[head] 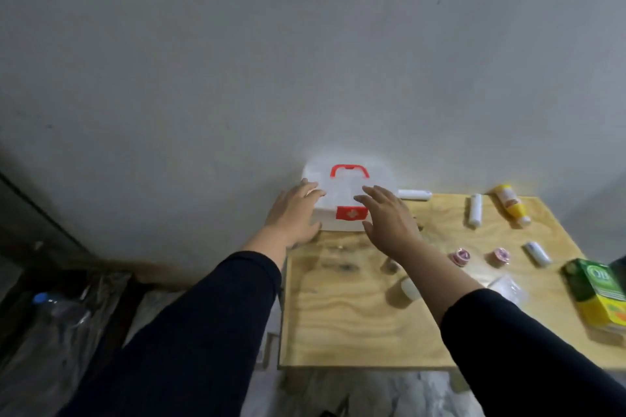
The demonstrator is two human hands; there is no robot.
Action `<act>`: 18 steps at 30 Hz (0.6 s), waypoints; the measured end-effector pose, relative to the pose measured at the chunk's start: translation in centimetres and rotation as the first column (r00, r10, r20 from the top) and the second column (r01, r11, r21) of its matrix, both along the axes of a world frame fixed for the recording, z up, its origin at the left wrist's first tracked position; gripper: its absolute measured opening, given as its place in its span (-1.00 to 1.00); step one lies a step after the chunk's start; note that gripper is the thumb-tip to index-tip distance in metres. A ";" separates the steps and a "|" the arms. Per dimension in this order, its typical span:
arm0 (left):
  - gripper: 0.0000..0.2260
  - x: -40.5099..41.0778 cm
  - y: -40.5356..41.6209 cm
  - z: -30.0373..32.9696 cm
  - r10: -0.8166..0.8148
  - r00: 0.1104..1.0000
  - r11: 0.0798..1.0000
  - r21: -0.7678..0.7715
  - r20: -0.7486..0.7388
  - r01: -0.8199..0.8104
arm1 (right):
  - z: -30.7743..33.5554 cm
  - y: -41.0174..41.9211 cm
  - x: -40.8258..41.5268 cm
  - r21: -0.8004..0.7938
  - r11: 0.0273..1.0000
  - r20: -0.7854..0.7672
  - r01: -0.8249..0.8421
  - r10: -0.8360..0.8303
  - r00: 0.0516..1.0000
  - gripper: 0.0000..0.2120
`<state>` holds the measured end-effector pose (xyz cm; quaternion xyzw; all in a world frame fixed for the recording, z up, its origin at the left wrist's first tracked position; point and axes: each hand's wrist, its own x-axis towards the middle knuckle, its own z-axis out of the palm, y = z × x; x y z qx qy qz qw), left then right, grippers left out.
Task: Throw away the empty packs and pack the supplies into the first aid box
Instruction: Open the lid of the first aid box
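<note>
- Where the wooden bench [355, 315] meets the grey wall, the white first aid box [342, 200] stands closed, red handle up.
- Left hand [294, 213] lies flat against the box's left side, grip spread, fingers straight.
- Right hand [389, 217] hovers at the box's front right, grip spread, holding nothing.
- 2 pink tape rolls [459, 257], white tubes [475, 210] and a yellow bottle [509, 203] lie to the right.

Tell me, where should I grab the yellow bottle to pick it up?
Grab the yellow bottle around its middle, coming from above. It lies flat on the table, cap end toward you, with bare wood on both long sides, so fingers probably fit there. The cap end is narrower and could slip.
</note>
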<state>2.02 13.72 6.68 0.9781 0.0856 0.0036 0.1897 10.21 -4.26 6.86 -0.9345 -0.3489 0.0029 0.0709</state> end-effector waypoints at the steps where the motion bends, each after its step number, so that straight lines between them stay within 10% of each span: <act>1: -0.43 0.8 -0.5 -0.6 -0.028 0.999 0.999 0.043 0.018 0.028 | -0.6 -0.2 0.7 -0.015 1.000 0.013 -0.015 0.015 1.000 -0.47; 18: -0.37 5.6 -1.0 -5.9 -0.011 0.982 0.974 0.223 0.187 -0.032 | -7.2 1.5 3.9 -0.067 0.992 0.351 -0.104 0.121 0.929 -0.27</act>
